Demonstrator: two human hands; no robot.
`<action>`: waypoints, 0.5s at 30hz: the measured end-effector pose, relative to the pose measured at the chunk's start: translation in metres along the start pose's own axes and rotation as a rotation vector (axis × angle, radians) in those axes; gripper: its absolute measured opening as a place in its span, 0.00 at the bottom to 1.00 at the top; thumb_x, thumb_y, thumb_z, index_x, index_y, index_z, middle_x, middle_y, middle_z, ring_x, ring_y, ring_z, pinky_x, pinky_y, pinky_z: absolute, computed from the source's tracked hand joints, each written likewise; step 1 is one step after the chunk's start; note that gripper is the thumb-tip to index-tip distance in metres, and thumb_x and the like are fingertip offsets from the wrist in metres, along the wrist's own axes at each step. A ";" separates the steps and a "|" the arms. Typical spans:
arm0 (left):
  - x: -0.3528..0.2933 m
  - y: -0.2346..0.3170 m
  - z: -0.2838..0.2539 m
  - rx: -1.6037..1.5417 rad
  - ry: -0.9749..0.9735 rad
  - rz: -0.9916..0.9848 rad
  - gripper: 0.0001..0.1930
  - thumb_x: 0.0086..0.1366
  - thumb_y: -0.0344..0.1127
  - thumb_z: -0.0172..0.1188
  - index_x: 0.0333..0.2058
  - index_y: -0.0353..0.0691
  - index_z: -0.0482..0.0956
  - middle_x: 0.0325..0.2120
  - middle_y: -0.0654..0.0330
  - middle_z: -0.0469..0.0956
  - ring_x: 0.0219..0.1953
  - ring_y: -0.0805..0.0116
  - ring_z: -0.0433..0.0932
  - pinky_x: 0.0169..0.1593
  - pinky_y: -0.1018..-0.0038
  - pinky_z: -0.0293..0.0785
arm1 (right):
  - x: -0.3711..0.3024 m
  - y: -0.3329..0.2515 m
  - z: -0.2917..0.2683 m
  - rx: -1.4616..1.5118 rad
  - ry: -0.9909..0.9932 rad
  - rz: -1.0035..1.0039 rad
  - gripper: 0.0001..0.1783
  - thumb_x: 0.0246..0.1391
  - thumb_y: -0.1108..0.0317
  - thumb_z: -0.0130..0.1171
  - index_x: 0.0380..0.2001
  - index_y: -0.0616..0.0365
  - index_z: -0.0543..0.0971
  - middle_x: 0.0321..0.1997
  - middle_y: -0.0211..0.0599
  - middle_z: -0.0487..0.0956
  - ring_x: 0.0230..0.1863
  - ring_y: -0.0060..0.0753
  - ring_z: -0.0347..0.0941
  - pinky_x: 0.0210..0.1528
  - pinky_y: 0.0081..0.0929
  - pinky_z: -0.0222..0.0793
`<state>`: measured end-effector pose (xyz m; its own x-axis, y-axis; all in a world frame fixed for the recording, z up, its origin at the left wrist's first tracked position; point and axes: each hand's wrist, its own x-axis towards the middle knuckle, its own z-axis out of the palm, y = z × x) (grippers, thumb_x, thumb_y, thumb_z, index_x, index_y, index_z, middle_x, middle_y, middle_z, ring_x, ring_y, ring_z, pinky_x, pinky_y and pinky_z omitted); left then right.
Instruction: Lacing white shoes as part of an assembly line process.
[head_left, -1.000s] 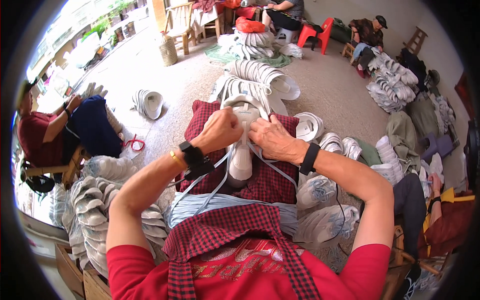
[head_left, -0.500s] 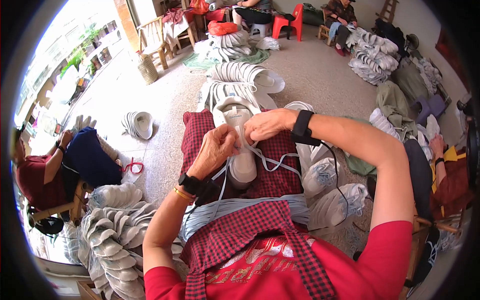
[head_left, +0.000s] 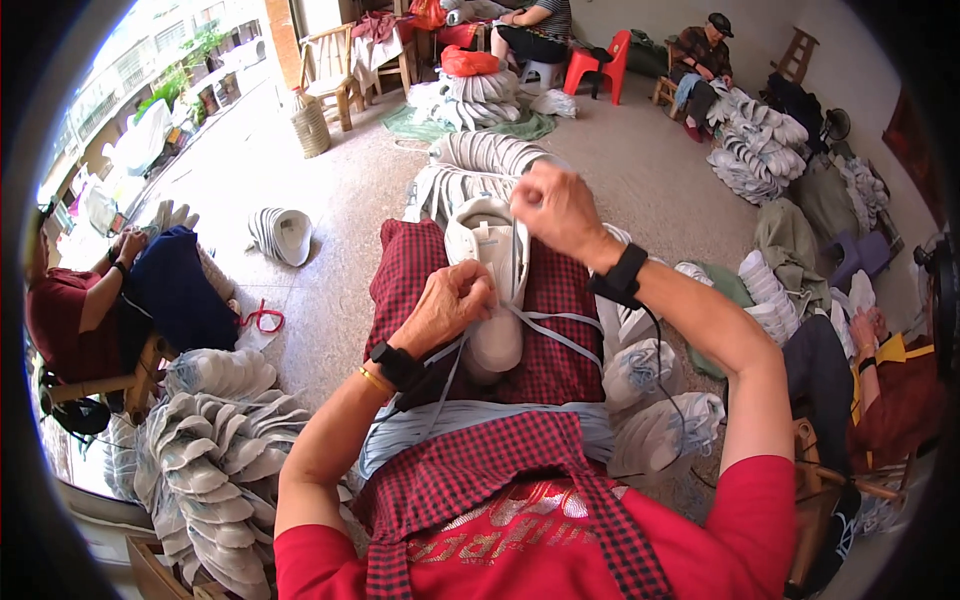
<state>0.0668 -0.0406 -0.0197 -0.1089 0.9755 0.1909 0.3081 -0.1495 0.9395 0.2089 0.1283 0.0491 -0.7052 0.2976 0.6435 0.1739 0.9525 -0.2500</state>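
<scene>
Blue lace (head_left: 530,317) needs gentle pulls; left hand (head_left: 450,301) curls over the shoe (head_left: 495,347), right hand (head_left: 566,207) curls beside it, can't tell what's pinched.

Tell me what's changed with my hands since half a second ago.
Your right hand has moved forward, away from your left hand; blur hides whether it holds a lace. The left remains over the front part of the white shoe. The shoe still lies toe toward you on the checked cloth.
</scene>
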 end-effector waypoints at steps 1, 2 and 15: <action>-0.001 0.000 0.004 -0.002 -0.006 0.000 0.11 0.69 0.31 0.47 0.33 0.30 0.76 0.27 0.60 0.80 0.28 0.74 0.81 0.35 0.76 0.80 | 0.001 0.009 -0.002 0.116 -0.041 0.048 0.11 0.51 0.64 0.58 0.24 0.61 0.81 0.26 0.41 0.78 0.29 0.41 0.76 0.35 0.37 0.73; -0.004 0.002 0.003 -0.002 0.035 -0.017 0.11 0.69 0.31 0.47 0.33 0.30 0.76 0.26 0.60 0.79 0.27 0.75 0.80 0.34 0.77 0.78 | 0.001 0.013 0.003 0.242 -0.080 0.090 0.12 0.52 0.64 0.58 0.25 0.62 0.81 0.26 0.40 0.78 0.29 0.38 0.77 0.36 0.36 0.73; 0.000 0.058 -0.005 -0.263 0.435 -0.090 0.14 0.76 0.42 0.49 0.43 0.36 0.75 0.21 0.70 0.68 0.18 0.84 0.60 0.21 0.84 0.56 | -0.019 -0.016 -0.008 0.612 -0.131 0.177 0.13 0.56 0.62 0.60 0.33 0.60 0.86 0.32 0.27 0.79 0.31 0.16 0.71 0.34 0.19 0.67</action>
<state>0.0802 -0.0503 0.0357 -0.5244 0.8375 0.1538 0.0373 -0.1578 0.9868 0.2249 0.1078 0.0468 -0.7864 0.4000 0.4707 -0.1002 0.6694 -0.7361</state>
